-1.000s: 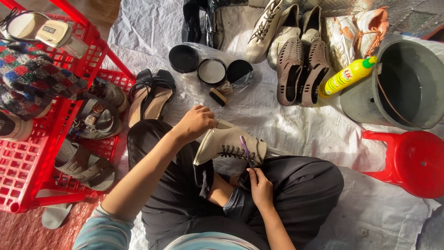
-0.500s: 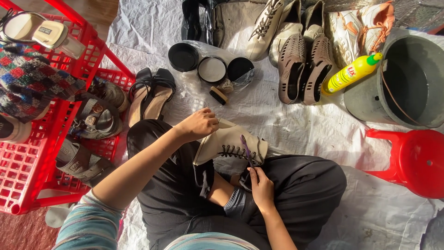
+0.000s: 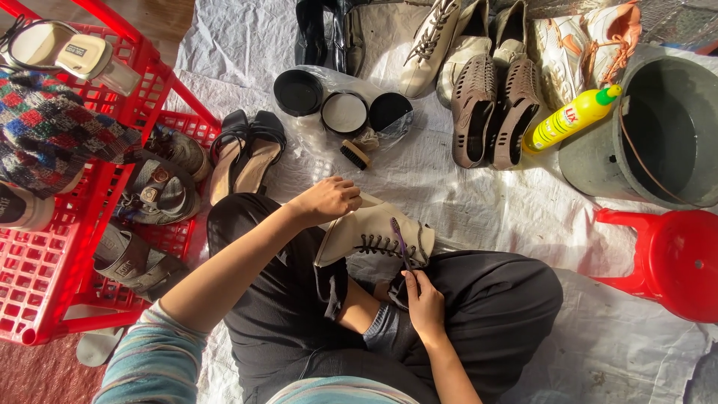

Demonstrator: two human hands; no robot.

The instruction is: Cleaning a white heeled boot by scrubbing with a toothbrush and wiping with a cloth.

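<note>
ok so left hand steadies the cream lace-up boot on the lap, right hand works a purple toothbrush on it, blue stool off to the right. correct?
One thing is off: the stool is red, not blue, as the head view shows. The rest holds: the left hand steadies the cream lace-up boot on the lap, and the right hand works a purple toothbrush on it.

Grey bucket (image 3: 598, 161), red stool (image 3: 677, 254)
</note>
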